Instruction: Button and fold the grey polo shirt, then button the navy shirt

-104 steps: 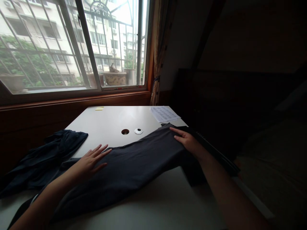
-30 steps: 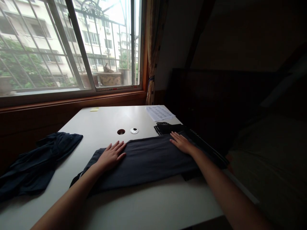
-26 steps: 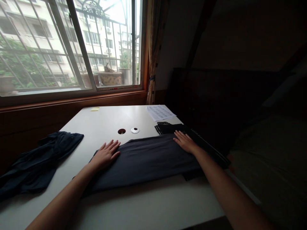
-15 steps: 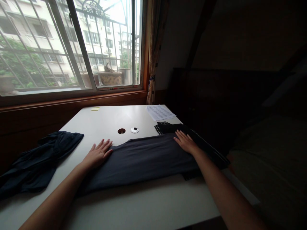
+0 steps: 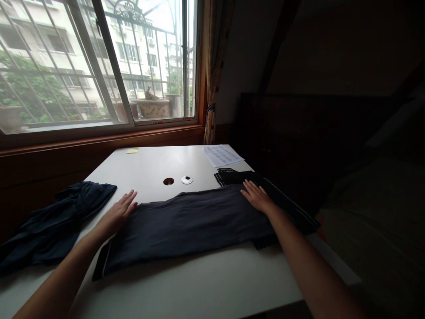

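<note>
A dark grey-blue garment [image 5: 189, 223], long and narrow like folded trousers, lies stretched across the white table [image 5: 149, 166]. Its left end has a black band with a thin white line. My right hand [image 5: 255, 197] lies flat on the right end, fingers stretched out. At the upper left corner is my left hand [image 5: 119, 210], its fingers extended and partly over the cloth's edge. Black fabric [image 5: 235, 178] with white stripes shows beyond the right end; whether it belongs to the same garment I cannot tell.
Another dark blue garment [image 5: 63, 221] lies crumpled at the table's left edge. Printed sheets [image 5: 223, 155] and a yellow note [image 5: 132, 150] lie at the back. A round hole [image 5: 168, 181] sits beside a white round cover [image 5: 187, 180]. Behind is a barred window [image 5: 99, 66].
The garment was drawn in and flattened across the table. My left hand has since slid left along it to its left end, uncovering the black band; my right hand has stayed nearly still.
</note>
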`<state>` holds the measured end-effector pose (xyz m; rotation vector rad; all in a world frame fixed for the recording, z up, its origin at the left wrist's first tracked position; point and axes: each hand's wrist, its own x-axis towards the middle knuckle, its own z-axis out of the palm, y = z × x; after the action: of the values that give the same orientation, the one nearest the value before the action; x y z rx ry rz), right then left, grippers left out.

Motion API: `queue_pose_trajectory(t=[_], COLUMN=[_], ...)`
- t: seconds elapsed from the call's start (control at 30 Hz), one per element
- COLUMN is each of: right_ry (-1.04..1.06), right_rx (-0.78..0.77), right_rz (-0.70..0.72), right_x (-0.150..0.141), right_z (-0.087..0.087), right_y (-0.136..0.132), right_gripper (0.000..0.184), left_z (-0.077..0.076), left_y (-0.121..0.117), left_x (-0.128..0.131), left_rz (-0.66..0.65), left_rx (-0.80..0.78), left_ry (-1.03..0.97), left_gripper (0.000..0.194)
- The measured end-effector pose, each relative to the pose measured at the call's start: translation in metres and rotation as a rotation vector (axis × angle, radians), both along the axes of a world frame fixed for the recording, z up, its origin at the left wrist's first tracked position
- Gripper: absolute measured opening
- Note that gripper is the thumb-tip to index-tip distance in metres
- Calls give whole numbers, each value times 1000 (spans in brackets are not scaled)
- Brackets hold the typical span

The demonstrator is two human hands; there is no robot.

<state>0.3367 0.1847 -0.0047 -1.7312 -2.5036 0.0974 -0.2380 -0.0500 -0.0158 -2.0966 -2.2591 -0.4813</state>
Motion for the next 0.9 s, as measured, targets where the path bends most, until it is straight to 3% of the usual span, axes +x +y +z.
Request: queue_pose_trajectory(t=[0.13, 0.23, 0.47, 0.57, 0.9], right_ry=[-8, -4, 8, 9, 7], right_rx=[2, 1, -2, 3, -11], right_rz=[1, 2, 1, -1, -2], right_x=[0, 0, -1, -1, 0], right_z=[0, 1, 2, 1, 0], right_y=[0, -1, -2, -2, 0], right_gripper=[71, 70, 72, 72, 72], left_z=[25, 34, 4, -2, -1], left_y=[-15, -31, -56, -59, -58], left_x=[8, 29, 82, 86, 84], left_rz=[-116, -134, -206, -199, -197], left_rx=[150, 110, -105, -97, -110], left_ry=[32, 65, 209, 246, 254], left_gripper=[69, 65, 60, 60, 60])
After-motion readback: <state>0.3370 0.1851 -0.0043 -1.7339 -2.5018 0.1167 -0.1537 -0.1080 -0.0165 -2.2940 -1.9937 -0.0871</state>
